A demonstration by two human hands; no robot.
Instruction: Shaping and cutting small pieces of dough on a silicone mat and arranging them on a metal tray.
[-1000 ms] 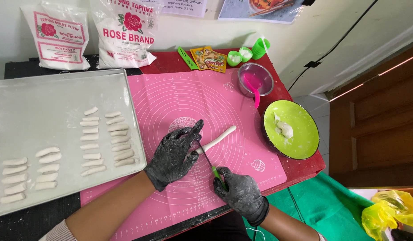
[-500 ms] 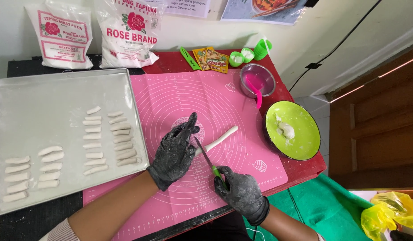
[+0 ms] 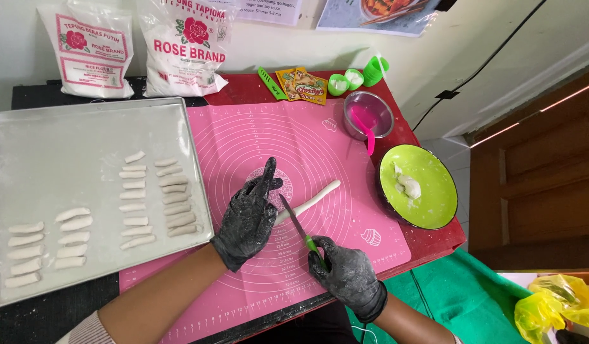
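While left hand (image 3: 248, 220) pins dough rope (image 3: 315, 200) — right hand (image 3: 347, 276) slices with knife (image 3: 299, 225).

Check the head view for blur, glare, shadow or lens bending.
Head view: sharp throughout, light even and soft; only faint shadow under the left hand and right hand; mild sheen on the metal tray; wall and door lines lean outward toward the edges, a wide-lens effect.

Both the left hand (image 3: 248, 220) and the right hand (image 3: 347, 275) wear matt black rubbery gloves dusted with white flour. The knife (image 3: 299, 224) has a dark blade and a green plastic handle. The dough rope (image 3: 313, 200) looks smooth, pale and matt. The pink baking mat (image 3: 294, 140) looks like soft silicone, the tray (image 3: 52, 146) is dull floured metal, and the green plate (image 3: 434, 197) is glossy.
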